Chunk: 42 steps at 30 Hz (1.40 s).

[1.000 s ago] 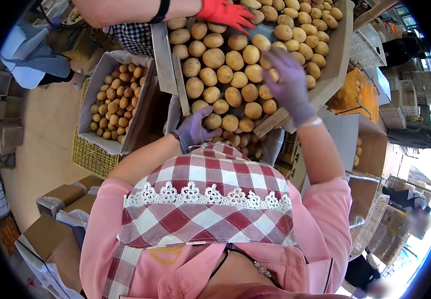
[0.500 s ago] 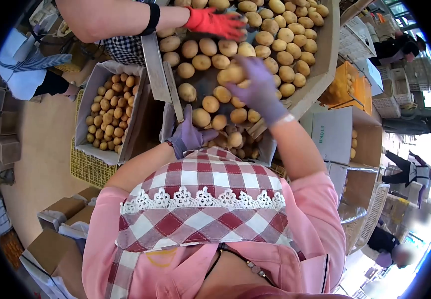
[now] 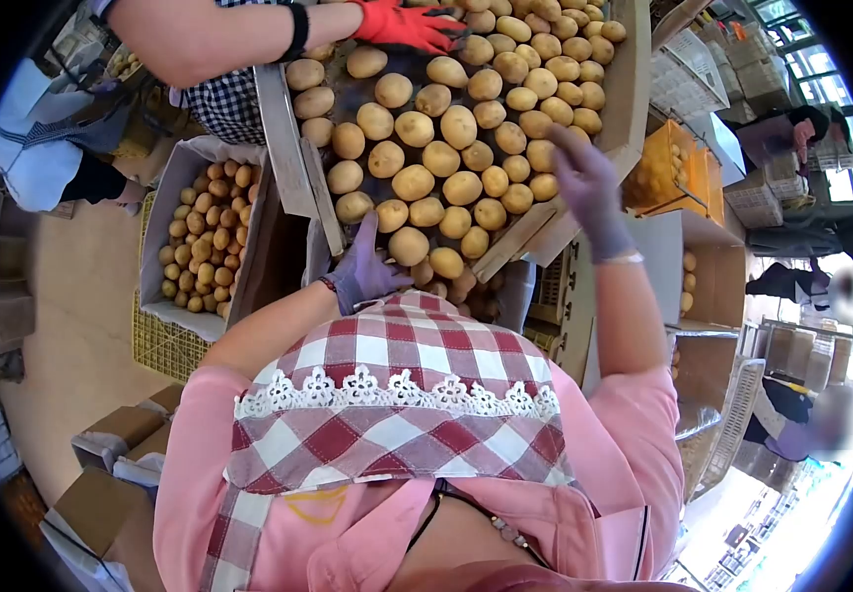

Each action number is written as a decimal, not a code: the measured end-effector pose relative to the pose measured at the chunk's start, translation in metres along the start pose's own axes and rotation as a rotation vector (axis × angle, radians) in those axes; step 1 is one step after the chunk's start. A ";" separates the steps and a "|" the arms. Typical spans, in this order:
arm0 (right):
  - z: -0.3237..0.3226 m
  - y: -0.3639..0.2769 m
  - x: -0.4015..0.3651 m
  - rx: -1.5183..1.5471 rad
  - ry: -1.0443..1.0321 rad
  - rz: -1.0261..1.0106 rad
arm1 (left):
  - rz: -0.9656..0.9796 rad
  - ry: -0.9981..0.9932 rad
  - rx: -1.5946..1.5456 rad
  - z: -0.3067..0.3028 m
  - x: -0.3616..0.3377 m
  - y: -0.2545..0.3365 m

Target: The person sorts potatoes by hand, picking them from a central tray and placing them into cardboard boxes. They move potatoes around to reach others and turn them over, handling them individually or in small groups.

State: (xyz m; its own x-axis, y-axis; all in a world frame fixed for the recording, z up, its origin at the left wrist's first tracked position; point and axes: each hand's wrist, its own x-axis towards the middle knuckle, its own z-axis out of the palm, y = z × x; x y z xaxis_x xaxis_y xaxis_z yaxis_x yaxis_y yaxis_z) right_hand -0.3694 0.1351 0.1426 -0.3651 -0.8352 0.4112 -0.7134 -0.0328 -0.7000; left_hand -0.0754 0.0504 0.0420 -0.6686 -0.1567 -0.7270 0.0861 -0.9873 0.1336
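Many potatoes (image 3: 414, 183) lie spread over a sorting table (image 3: 629, 94) with raised wooden sides. My left hand (image 3: 365, 270), in a purple glove, is at the table's narrow near end. Its fingers are apart, one pointing up beside the nearest potato (image 3: 409, 247), and part of the hand is hidden by the apron. Over the table's right side, my right hand (image 3: 589, 187) is raised in a matching glove, fingers stretched out and holding nothing. Below the near end, more potatoes (image 3: 461, 284) sit in a lined container, partly covered by my body.
A co-worker's red-gloved hand (image 3: 409, 25) reaches over the far potatoes from the left. Left of the table, a lined crate (image 3: 155, 261) of potatoes rests on a yellow pallet (image 3: 165, 345). At right are an orange crate (image 3: 658, 192) and an open cardboard box (image 3: 717, 271).
My right hand has moved right, off the potatoes to the table's side. Potatoes have shifted toward the near end. My left hand stays by the opening; the red-gloved hand is slightly farther off.
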 end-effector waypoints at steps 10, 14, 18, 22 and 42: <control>0.132 -0.020 0.047 -0.186 -0.536 0.299 | 0.014 0.134 -0.106 -0.003 -0.007 -0.007; 0.033 -0.023 0.012 -0.181 -0.040 0.111 | 0.008 0.056 -0.030 -0.014 0.006 -0.003; -0.160 0.061 -0.032 -0.069 0.696 0.228 | -0.021 0.057 -0.028 -0.009 0.004 0.003; -0.254 0.157 -0.091 -0.433 0.963 0.343 | 0.009 0.074 0.020 0.000 0.000 0.002; 0.198 -0.050 -0.032 -0.534 -0.525 -0.572 | 0.121 0.034 -0.089 -0.084 0.004 -0.002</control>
State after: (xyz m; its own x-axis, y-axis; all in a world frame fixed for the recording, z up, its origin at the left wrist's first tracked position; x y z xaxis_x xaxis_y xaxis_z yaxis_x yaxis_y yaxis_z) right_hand -0.2031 0.0547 0.0488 0.3486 -0.9151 0.2027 -0.9284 -0.3668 -0.0592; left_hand -0.0158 0.0496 -0.0176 -0.6237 -0.2740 -0.7321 0.2304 -0.9594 0.1627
